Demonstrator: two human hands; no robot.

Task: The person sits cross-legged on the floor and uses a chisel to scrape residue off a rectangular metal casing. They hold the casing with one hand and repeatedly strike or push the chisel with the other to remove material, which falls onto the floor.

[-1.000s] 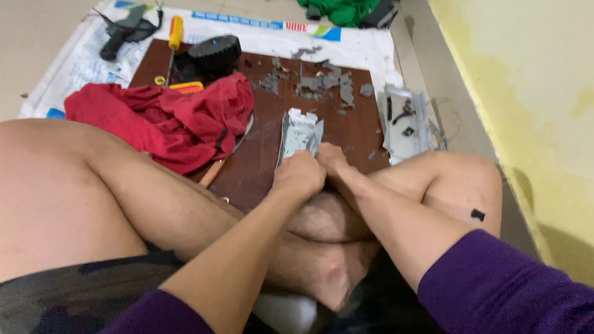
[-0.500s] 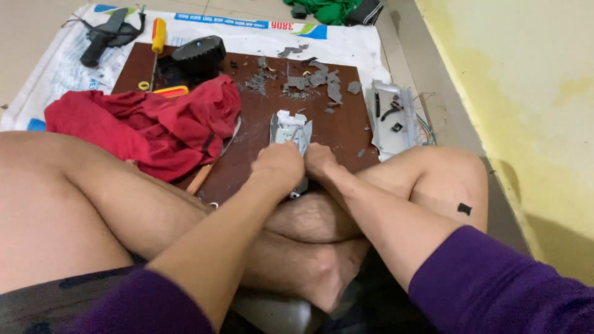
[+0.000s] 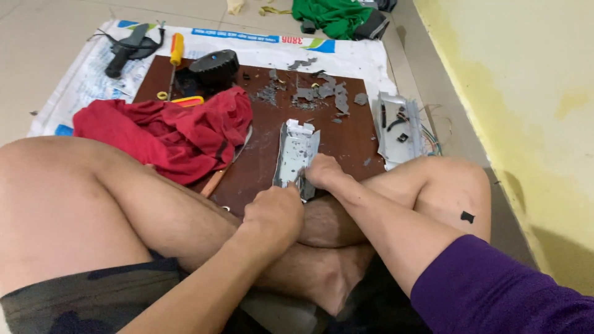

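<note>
A person sits cross-legged on the floor, and both arms reach forward over the crossed legs. The left hand (image 3: 272,213) is curled into a loose fist, knuckles up, at the near end of a grey metal plate (image 3: 297,159). Its grip looks closed on the plate's near edge, but the fingers are hidden under the hand, so I cannot tell for sure. The right hand (image 3: 322,171) is bent at the wrist and pinches the right side of the same plate. Its grip is tight on the plate.

There is one grey metal plate. It lies long-ways on a dark brown board (image 3: 346,139), just past the person's shins, with its far end pointing away.

To the left of the plate lies one red cloth (image 3: 167,133), bunched up, partly on the board. Farther back there is one black round part (image 3: 215,65) and a small heap of grey bits (image 3: 318,94). One screwdriver with a yellow handle (image 3: 176,51) lies beside the black part. One black tool (image 3: 129,48) lies at the far left on a white sheet (image 3: 365,62).

On the right, next to the board, is one more grey metal piece (image 3: 396,127) with thin wires. Farthest away lies one green cloth (image 3: 334,15)
</note>
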